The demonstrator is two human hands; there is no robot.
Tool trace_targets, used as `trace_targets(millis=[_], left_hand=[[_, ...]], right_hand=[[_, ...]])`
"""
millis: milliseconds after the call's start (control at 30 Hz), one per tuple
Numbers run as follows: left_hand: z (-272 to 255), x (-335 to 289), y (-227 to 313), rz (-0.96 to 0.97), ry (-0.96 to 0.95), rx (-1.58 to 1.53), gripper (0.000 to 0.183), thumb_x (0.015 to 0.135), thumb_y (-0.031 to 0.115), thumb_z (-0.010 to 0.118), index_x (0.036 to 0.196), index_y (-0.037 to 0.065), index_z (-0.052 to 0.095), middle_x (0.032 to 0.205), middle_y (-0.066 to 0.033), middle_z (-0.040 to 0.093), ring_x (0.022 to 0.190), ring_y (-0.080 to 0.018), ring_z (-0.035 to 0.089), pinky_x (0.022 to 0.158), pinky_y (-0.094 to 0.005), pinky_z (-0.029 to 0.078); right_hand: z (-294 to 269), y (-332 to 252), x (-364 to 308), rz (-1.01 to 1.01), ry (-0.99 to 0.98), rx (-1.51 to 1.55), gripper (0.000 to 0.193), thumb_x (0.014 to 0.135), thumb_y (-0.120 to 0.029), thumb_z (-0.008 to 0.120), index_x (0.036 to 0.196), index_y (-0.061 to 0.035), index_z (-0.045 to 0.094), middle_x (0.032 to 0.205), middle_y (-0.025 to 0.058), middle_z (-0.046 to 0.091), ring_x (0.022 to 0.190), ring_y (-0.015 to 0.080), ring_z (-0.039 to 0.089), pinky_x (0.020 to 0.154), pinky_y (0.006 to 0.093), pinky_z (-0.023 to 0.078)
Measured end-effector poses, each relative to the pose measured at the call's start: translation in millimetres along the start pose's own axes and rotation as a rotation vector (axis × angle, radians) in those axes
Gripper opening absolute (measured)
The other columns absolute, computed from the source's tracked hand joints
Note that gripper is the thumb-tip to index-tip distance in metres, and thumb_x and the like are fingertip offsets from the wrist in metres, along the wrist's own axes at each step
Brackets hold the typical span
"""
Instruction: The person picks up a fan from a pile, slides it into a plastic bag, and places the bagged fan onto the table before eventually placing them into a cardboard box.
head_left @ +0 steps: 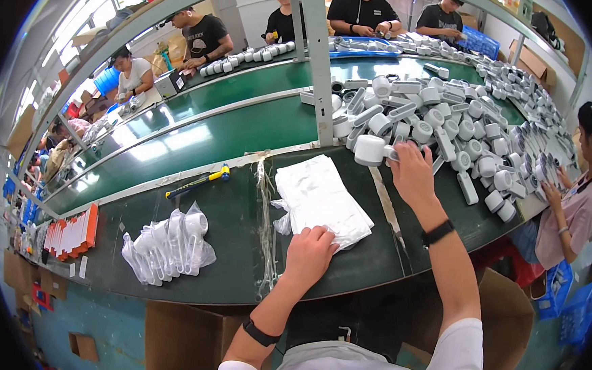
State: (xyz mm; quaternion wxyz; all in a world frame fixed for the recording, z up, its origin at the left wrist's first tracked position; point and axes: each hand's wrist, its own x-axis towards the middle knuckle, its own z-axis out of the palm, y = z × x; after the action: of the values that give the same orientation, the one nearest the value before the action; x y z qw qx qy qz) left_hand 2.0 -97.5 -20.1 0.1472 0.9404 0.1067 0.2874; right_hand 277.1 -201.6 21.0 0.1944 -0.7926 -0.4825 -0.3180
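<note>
My right hand (413,173) is closed around the handle of a white round-headed device (369,151), lifted at the near edge of a large heap of similar devices (442,119). Its round head points left. My left hand (309,255) lies at the near edge of a stack of white plastic bags (319,193), fingers curled and pressed onto a bag there; the fingertips are partly hidden. Left of the stack, several white devices in clear plastic bags (169,245) lie side by side in a row on the dark bench (239,222).
A yellow-and-black hammer (201,180) lies behind the bagged row. Orange-and-white boxes (73,232) stand at the far left. A metal post (323,71) rises beyond the bag stack. Cardboard boxes (181,337) sit below the bench. A co-worker (576,209) handles devices at right; others work across the green conveyor (231,137).
</note>
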Motion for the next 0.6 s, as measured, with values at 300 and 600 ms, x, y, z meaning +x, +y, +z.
trace_targets(millis=[300, 600], left_hand=[[-10, 15, 5, -0.264, 0.049, -0.182, 0.011, 0.087, 0.012, 0.065, 0.092, 0.002, 0.067, 0.088, -0.0145, 0.067, 0.083, -0.0314, 0.064, 0.073, -0.0403, 0.05], [-18, 12, 13, -0.105, 0.122, -0.327, 0.009, 0.087, 0.008, 0.067, 0.093, 0.002, 0.067, 0.083, -0.0123, 0.068, 0.069, -0.0261, 0.062, 0.063, -0.0337, 0.049]], right_hand=[[-83, -69, -106, 0.711, -0.235, 1.383, 0.027, 0.1, -0.017, 0.052, 0.124, -0.0048, 0.048, 0.079, 0.0041, 0.059, 0.058, 0.0107, 0.059, 0.05, 0.0244, 0.047], [-116, -109, -146, 0.765, -0.715, 1.513, 0.071, 0.091, -0.013, 0.066, 0.148, -0.0068, 0.025, 0.084, 0.0106, 0.067, 0.06, 0.0125, 0.062, 0.051, 0.0258, 0.049]])
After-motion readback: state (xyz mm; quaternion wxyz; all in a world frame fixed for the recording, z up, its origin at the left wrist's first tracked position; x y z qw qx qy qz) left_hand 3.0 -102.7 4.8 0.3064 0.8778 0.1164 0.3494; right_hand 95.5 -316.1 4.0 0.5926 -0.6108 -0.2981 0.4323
